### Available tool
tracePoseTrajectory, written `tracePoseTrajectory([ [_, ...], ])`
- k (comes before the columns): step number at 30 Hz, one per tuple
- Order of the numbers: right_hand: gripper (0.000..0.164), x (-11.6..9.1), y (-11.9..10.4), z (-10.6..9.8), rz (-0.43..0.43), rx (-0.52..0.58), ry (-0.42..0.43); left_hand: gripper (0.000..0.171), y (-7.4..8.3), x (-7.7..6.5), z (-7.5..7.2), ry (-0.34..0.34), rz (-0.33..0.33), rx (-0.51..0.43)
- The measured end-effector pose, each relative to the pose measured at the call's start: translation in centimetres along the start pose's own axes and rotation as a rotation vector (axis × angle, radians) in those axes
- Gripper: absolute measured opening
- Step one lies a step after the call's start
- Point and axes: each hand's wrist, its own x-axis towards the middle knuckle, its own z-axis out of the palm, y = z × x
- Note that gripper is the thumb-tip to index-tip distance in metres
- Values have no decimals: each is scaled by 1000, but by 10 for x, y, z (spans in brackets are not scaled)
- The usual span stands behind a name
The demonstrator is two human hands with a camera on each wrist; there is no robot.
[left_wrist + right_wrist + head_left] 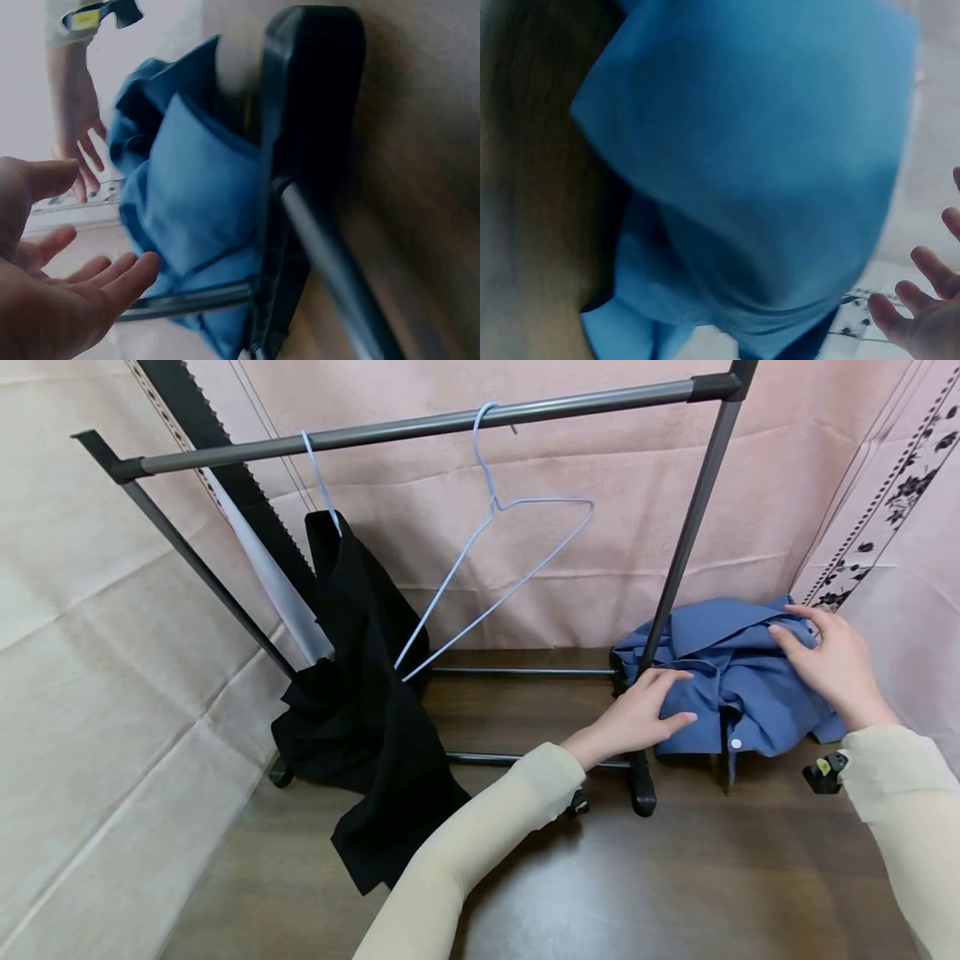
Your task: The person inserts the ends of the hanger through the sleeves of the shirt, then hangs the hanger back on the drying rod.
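Note:
A crumpled blue button-up shirt [720, 668] lies in a heap at the right end of the rack. My right hand [832, 664] is over its right side, fingers spread and holding nothing; in the right wrist view the hand [930, 304] appears beside the blue cloth [765, 150]. My left hand [637, 714] is by the rack's right upright, at the shirt's left edge, with thumb and fingers apart. The left wrist view shows that palm [67, 300] bare, near the blue shirt [195, 187]. A light blue wire hanger [491, 510] hangs bare from the rail [420, 430].
A black garment [367, 693] hangs on another hanger [318, 472] at the rail's left, its lower part spread on the wooden floor [675, 877]. The rack's right foot [642, 785] stands between the left forearm and the shirt. Pink curtains [675, 527] enclose the back and sides.

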Motion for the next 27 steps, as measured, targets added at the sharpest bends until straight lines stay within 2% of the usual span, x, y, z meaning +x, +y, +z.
tracePoseTrajectory([
  [5,71,7,24,9,5,-44,-84,67,1,15,20,5,-75,-27],
  [10,79,11,47,21,-7,-82,-101,75,3,33,38,11,-171,18],
  [16,91,11,64,29,63,-138,-173,79,5,50,51,14,-289,32],
  [21,99,14,67,33,84,-219,-254,79,2,57,55,-8,-316,68],
  [27,106,16,65,38,104,-290,-329,80,-1,58,60,-34,-324,102],
])
